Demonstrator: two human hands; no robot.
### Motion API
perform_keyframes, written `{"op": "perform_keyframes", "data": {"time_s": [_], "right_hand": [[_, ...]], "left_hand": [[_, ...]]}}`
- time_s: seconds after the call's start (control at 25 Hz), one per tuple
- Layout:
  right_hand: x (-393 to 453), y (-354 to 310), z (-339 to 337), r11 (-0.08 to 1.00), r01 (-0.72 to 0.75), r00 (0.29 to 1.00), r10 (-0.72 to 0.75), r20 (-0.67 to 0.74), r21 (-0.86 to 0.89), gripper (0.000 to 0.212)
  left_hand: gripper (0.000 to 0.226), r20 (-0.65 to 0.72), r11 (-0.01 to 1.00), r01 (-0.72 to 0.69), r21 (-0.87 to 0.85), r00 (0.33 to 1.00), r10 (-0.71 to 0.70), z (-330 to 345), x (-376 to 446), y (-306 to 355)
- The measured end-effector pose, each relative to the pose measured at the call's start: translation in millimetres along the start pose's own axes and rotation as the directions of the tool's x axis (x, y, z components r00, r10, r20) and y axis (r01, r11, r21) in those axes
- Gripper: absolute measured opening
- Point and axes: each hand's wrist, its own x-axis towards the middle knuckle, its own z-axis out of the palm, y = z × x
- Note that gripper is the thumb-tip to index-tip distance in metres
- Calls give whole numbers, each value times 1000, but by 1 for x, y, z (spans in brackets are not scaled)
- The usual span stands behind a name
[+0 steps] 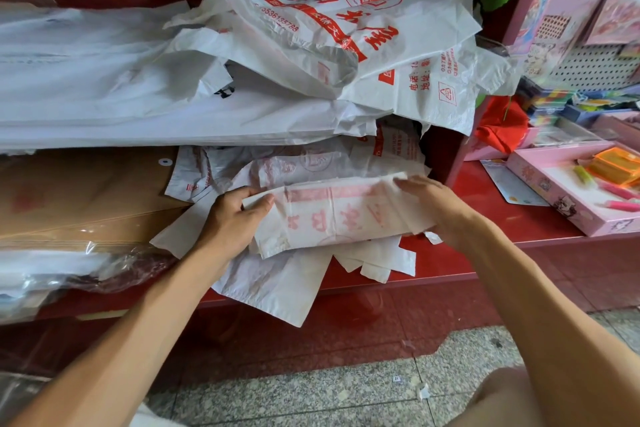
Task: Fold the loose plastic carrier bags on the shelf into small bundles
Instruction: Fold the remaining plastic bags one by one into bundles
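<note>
Two bare hands are working a white carrier bag (pixel 341 215) with faded red print at the centre of the frame, just above the front edge of the red shelf (pixel 485 204). The left hand (pixel 232 218) is holding the bag's left end, its grip clenched on the plastic with the thumb lying over the folded corner. The right hand (pixel 437 206) is lying on the bag's right end, fingers mostly straight and pressing the top edge flat, so that grip is released rather than curled around anything. The bag is lying as a long flattened strip, resting on other loose bags (pixel 277 281) that are hanging over the shelf's lip in the lower centre. A larger heap of white bags with bold red lettering (pixel 346 31) is piling up in the upper centre, beside folded white sheets (pixel 104 80) at the upper left. Brown cardboard (pixel 79 194) is sitting at the left. A pink tray of stationery (pixel 568 184) is standing at the right. Speckled floor (pixel 346 388) is showing below.
</note>
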Motion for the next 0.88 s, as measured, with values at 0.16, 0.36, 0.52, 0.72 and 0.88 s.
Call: {"op": "perform_keyframes", "data": {"time_s": [0.16, 0.36, 0.52, 0.72, 0.88], "right_hand": [[-2, 6, 4, 987, -130, 986, 139, 93, -96, 41], [7, 6, 13, 943, 101, 994, -82, -73, 317, 56], [10, 8, 15, 938, 122, 992, -123, -15, 323, 62], [12, 16, 20, 958, 117, 988, -140, 69, 262, 71], [11, 16, 23, 927, 371, 929, -371, 4, -62, 60]], "left_hand": [[7, -80, 975, 169, -144, 980, -182, -1, 2, -6], [20, 14, 956, 263, -129, 965, -263, 3, -6, -4], [23, 315, 987, 161, 6, 936, -155, 18, -23, 2], [15, 364, 983, 62, 171, 924, -122, 28, -28, 0], [16, 145, 996, 84, 23, 986, -86, 30, -23, 1]]}}
